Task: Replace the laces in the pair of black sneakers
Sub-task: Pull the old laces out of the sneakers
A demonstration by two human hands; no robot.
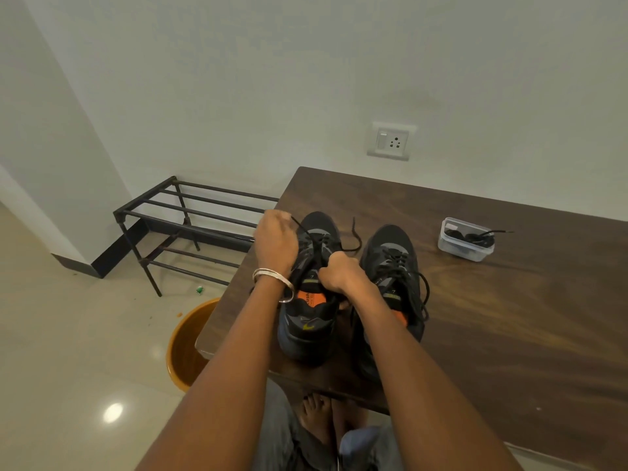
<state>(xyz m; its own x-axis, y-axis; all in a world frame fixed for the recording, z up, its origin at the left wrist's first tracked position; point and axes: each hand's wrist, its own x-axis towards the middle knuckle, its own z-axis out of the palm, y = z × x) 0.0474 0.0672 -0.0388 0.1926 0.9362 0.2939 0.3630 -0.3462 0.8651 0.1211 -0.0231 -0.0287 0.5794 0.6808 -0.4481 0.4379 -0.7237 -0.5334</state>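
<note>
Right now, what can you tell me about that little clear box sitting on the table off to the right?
The clear plastic box is small and rectangular with rounded corners, and looks like a food-storage tub. No lid shows on it. It stands upright on the dark wooden table, beyond and to the right of the two black sneakers, and apart from them. Coiled black laces lie inside, and one lace end trails out over its right rim. Neither hand touches it.

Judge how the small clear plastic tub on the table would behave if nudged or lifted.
The tub probably slides rather than tips: it sits low and wide on the smooth table. It looks light, holding only dark laces. With no lid visible, the lace end hanging over its rim may drag or spill out.
</note>
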